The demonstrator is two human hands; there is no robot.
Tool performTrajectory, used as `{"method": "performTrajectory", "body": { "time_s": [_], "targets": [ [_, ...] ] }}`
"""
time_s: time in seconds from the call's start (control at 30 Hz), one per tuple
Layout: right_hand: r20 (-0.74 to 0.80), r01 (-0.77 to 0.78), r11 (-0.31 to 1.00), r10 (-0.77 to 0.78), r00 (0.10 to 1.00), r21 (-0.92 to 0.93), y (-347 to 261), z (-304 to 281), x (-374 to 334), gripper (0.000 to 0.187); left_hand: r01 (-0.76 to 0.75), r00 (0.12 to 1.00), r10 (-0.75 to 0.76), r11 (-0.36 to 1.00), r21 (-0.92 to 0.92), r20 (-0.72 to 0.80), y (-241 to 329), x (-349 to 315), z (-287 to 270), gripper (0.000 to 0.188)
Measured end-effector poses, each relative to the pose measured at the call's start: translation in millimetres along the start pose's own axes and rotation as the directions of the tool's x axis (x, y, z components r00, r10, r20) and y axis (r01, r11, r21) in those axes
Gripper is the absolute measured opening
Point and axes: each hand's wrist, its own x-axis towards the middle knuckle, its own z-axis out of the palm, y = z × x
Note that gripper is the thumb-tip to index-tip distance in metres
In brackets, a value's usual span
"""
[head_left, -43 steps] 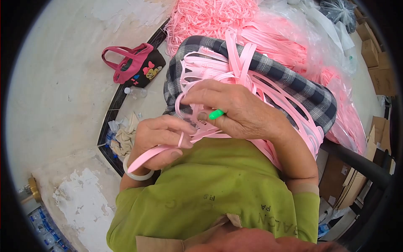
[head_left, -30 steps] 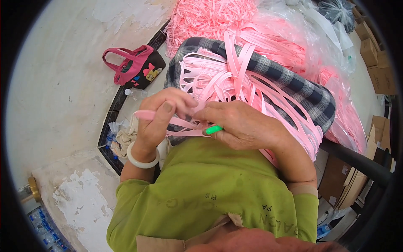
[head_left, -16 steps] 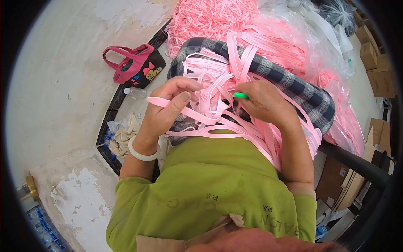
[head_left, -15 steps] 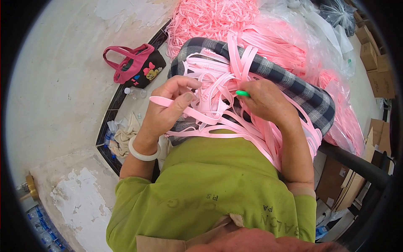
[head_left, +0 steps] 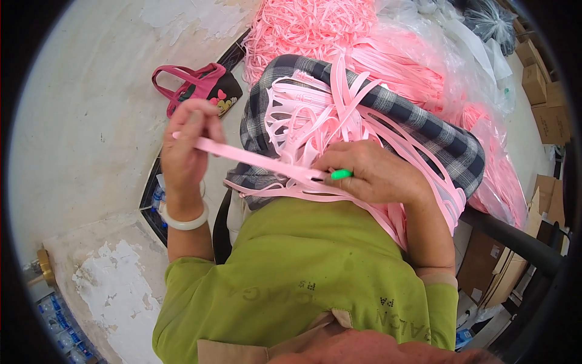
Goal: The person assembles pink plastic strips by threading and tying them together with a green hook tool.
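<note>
My left hand (head_left: 187,148), out to the left, pinches the end of a pink strap (head_left: 248,159). The strap runs taut across to my right hand (head_left: 373,171), whose closed fingers grip a small tool with a bright green end (head_left: 341,174). The rest of that tool is hidden in the hand. The strap's other end passes at the right fingertips; whether they grip it too, I cannot tell. Under both hands a heap of pink straps (head_left: 297,97) lies on a dark checked cloth (head_left: 412,115) across my lap, with several strands looping over the right side.
Behind the lap rises a large pile of pink strips (head_left: 309,30), with clear plastic bags (head_left: 448,54) beside it. A pink and black handbag (head_left: 206,85) stands at the left by the wall. Cardboard boxes (head_left: 548,115) stand at the right, past a black chair armrest (head_left: 515,239).
My left hand has moved left, drawing the strap out straight. My right hand has come down and slightly left with the green-ended tool.
</note>
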Motion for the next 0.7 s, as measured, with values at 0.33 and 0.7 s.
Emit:
{"method": "performTrajectory", "body": {
  "time_s": [0.33, 0.7],
  "targets": [
    [-0.122, -0.141, 0.926, 0.194, 0.973, 0.349, 13.4, -26.0, -6.0, 0.019, -0.098, 0.995, 0.078, 0.823, 0.560, 0.060, -8.5, -15.1, 7.2, 0.022],
    [-0.109, -0.043, 0.774, 0.144, 0.984, 0.632, 18.0, -40.4, -24.8, 0.016, -0.500, 0.772, -0.186, 0.412, 0.761, 0.608, -25.3, -8.2, 51.7, 0.028]
  ]
}}
